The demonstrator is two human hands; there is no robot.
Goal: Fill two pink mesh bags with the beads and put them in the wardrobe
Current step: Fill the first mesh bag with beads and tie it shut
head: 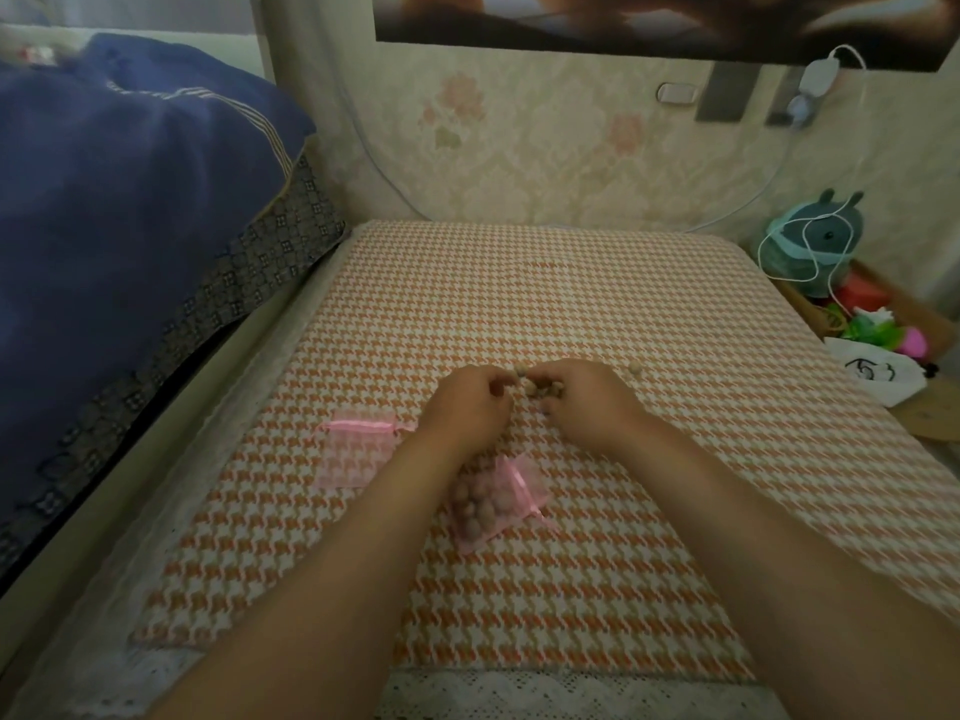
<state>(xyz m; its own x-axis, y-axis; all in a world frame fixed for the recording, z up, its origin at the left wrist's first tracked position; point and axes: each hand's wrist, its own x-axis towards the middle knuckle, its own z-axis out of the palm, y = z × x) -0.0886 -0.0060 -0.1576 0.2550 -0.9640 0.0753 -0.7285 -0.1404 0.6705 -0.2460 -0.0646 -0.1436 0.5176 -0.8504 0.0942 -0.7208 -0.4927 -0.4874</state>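
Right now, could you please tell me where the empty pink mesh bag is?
In the head view the empty pink mesh bag lies flat on the houndstooth cover, just left of the left hand and the bead-filled bag.

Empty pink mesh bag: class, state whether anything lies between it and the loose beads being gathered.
Only the left hand sits between the loose beads and the empty pink mesh bag; no other object does. The filled bag lies nearer the person, off that path.
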